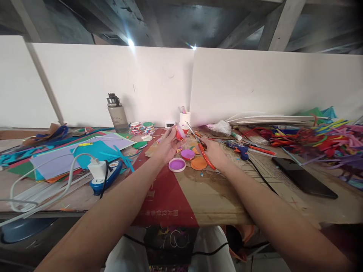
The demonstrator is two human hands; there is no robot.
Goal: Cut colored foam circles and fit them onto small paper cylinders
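Left hand [168,146] clamps a small, round red-and-pink piece [180,133]; right hand [214,152] grasps orange-handled metal scissors [202,149], apparently for trimming, which calls for steady aim.

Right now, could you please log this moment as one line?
left hand: holding red-and-pink piece | right hand: holding orange-handled scissors | nearby: orange disc, blue glue gun

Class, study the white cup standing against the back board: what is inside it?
Slim, pen-like items poke up above the rim of the white cup. Its wall covers their lower ends, and anything deeper cannot be seen.
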